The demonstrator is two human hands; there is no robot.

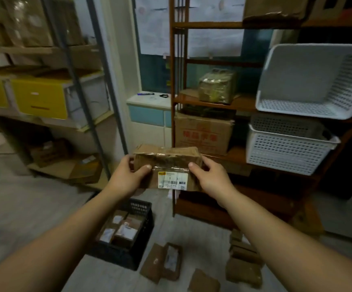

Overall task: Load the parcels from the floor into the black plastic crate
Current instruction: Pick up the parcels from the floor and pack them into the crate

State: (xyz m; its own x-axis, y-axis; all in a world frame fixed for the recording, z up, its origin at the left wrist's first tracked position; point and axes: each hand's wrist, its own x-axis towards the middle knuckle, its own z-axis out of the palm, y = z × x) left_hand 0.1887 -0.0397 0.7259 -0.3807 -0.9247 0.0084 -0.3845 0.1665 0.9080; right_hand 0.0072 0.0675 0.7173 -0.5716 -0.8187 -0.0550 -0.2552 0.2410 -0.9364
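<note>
Left hand (126, 179), right hand (212, 180), grip holding one parcel (166, 163), one black crate (124, 258) below

Parcel (166, 159) label (172, 180) unreadable, left shelving (23, 50) blurred, crate (128, 260) partly hidden

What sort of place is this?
Probably a small parcel storeroom: a wooden shelf with a cardboard box and white baskets, labelled parcels on the floor beside a black crate.
</note>
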